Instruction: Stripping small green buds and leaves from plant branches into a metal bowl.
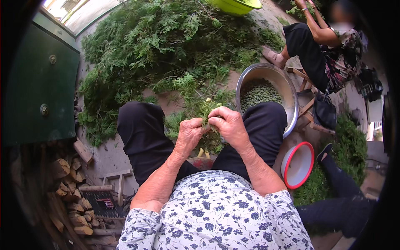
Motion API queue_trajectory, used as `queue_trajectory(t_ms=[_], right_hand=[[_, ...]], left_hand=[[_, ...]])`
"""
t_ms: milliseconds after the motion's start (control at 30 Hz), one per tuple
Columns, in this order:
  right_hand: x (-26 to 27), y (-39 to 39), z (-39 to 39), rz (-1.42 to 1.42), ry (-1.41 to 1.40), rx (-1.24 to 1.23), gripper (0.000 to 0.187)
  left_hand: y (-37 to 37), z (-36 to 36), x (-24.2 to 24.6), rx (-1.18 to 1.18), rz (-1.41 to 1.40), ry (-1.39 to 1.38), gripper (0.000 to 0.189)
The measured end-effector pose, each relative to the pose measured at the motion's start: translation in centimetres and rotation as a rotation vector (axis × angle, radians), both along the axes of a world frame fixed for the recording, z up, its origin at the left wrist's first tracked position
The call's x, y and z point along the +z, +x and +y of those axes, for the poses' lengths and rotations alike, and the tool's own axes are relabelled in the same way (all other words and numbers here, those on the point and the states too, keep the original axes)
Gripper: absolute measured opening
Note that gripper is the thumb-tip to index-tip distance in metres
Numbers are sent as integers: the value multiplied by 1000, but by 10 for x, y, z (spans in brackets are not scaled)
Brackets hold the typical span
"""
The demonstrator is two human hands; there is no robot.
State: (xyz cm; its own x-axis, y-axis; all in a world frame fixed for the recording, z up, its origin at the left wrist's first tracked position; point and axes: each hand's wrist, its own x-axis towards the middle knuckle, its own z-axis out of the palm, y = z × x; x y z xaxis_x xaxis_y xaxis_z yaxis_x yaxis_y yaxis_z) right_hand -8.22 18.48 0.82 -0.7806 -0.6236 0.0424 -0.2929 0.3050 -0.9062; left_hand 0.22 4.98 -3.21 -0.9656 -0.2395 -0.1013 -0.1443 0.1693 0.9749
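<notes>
Between my knees, my left hand (pixel 190 133) grips a leafy conifer sprig (pixel 203 112), which looks like arborvitae and has small pale green cones at its tip. My right hand (pixel 230 126) is closed at the sprig's right side, thumb against curled fingers; whatever it pinches is mostly hidden. Beyond my right knee stands a wide metal basin (pixel 289 84) partly filled with small green cones (pixel 259 93). A large heap of cut conifer branches (pixel 156 47) spreads over the ground in front of me, with loose sprays reaching close to my hands.
A lime-green basin (pixel 236 7) sits behind the heap. At upper right a seated person (pixel 336 59) holds greenery. Right of me are a red-rimmed white basin (pixel 298 165) and another person's leg (pixel 337 184). On the left are a green metal door (pixel 40 81), split firewood (pixel 73 193) and a folding stool (pixel 101 201).
</notes>
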Motion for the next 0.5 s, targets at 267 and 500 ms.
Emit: queue_trajectory(t_ms=[267,500], right_hand=[[26,-51,62,-259,-397,-440,14],[-12,-113,176,-6,-138,-807,21]], left_hand=[[3,-1,-9,-10,-15,179,25],[0,3,12,1,-99,240,25]])
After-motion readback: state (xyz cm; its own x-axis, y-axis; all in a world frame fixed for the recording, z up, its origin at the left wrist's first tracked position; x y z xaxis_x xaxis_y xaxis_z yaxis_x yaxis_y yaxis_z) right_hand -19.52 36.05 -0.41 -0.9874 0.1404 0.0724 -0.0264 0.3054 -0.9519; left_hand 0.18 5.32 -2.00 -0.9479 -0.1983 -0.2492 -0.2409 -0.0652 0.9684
